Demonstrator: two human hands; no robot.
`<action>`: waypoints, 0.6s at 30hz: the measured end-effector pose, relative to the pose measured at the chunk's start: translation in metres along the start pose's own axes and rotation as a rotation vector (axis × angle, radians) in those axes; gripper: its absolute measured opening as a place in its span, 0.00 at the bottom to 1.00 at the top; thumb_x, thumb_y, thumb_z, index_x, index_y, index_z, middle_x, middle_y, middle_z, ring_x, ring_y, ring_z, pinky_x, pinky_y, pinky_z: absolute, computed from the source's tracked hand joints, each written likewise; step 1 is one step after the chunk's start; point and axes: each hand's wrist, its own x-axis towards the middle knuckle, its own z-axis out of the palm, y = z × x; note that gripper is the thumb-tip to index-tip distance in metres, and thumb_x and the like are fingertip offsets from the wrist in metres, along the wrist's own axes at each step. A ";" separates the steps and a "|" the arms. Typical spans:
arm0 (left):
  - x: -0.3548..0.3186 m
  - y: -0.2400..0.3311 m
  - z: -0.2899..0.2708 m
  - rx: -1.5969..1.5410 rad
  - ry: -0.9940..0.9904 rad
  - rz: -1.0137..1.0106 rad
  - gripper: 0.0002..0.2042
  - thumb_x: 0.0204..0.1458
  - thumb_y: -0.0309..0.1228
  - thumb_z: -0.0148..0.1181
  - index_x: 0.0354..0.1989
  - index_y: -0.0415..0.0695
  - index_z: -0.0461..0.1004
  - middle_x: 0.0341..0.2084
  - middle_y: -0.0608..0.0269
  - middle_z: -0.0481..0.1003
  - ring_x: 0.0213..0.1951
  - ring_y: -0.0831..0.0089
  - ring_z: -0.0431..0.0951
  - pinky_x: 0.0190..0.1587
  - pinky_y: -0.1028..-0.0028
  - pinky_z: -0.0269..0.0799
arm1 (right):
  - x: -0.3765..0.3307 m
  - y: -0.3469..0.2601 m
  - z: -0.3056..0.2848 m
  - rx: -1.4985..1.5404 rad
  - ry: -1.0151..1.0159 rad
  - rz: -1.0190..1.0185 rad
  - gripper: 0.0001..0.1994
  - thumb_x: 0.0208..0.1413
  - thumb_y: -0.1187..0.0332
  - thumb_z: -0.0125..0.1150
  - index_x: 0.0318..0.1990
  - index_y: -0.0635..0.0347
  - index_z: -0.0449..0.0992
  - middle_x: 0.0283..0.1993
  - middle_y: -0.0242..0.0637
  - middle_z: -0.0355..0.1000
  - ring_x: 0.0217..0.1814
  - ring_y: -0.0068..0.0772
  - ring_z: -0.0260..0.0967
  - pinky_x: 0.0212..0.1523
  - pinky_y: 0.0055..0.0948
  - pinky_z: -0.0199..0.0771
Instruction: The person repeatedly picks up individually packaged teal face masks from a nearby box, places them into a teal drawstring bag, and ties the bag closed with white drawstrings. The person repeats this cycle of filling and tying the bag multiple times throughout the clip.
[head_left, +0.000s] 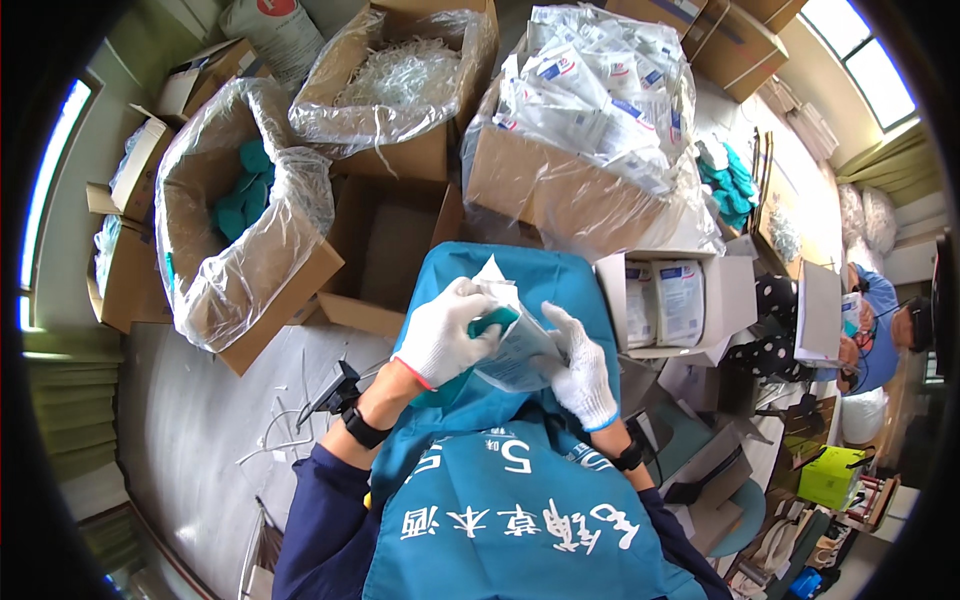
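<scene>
Both my hands wear white knit gloves and work over the teal apron on my lap. A white printed plastic pouch (512,362) is between them, its torn-looking top edge pointing up. My right hand (580,368) grips the pouch along its right side, thumb up. My left hand (447,335) is closed at the pouch's upper left, pinching a soft teal piece (494,321) at the pouch's mouth. How far that piece reaches inside is hidden. Similar teal pieces (245,190) lie in the plastic-lined carton (285,300) at left.
Beyond my lap stand an open brown carton (385,240), a large carton (560,185) heaped with white pouches (600,90), and a carton of clear strips (405,75). At right, a white box (725,300) holds upright pouches (680,300). Another person (870,330) sits farther right.
</scene>
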 end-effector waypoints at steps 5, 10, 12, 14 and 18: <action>0.014 -0.024 -0.032 0.075 0.439 -0.053 0.06 0.47 0.21 0.62 0.33 0.36 0.75 0.29 0.54 0.74 0.31 0.61 0.78 0.36 0.69 0.74 | 0.019 0.031 -0.024 -0.307 0.056 -0.045 0.14 0.52 0.79 0.62 0.48 0.66 0.77 0.37 0.48 0.79 0.38 0.38 0.78 0.46 0.31 0.77; 0.001 -0.050 -0.076 -0.350 0.618 -0.413 0.04 0.58 0.25 0.59 0.34 0.36 0.75 0.22 0.72 0.73 0.22 0.87 0.69 0.25 0.84 0.66 | 0.068 0.033 -0.090 -0.428 0.844 -0.060 0.06 0.56 0.71 0.65 0.37 0.63 0.78 0.37 0.39 0.77 0.37 0.30 0.72 0.41 0.31 0.74; -0.006 -0.060 -0.070 -0.458 0.569 -0.519 0.05 0.57 0.25 0.58 0.34 0.36 0.75 0.24 0.71 0.73 0.23 0.87 0.70 0.26 0.84 0.66 | 0.111 0.031 -0.117 -0.478 1.102 -0.313 0.06 0.57 0.70 0.65 0.38 0.62 0.79 0.40 0.39 0.78 0.41 0.31 0.74 0.44 0.30 0.74; -0.011 -0.071 -0.054 -0.513 0.540 -0.566 0.05 0.57 0.26 0.58 0.34 0.36 0.75 0.25 0.70 0.74 0.24 0.86 0.71 0.27 0.82 0.68 | 0.151 0.033 -0.134 -0.719 1.037 -0.452 0.08 0.54 0.73 0.63 0.42 0.58 0.80 0.44 0.40 0.77 0.47 0.38 0.74 0.50 0.35 0.75; 0.003 -0.070 -0.021 -0.712 0.425 -0.640 0.05 0.58 0.25 0.59 0.36 0.36 0.76 0.26 0.69 0.75 0.25 0.85 0.72 0.27 0.82 0.70 | 0.253 0.073 -0.139 -1.107 0.564 -0.335 0.14 0.52 0.72 0.59 0.47 0.51 0.80 0.49 0.39 0.77 0.54 0.44 0.74 0.58 0.38 0.73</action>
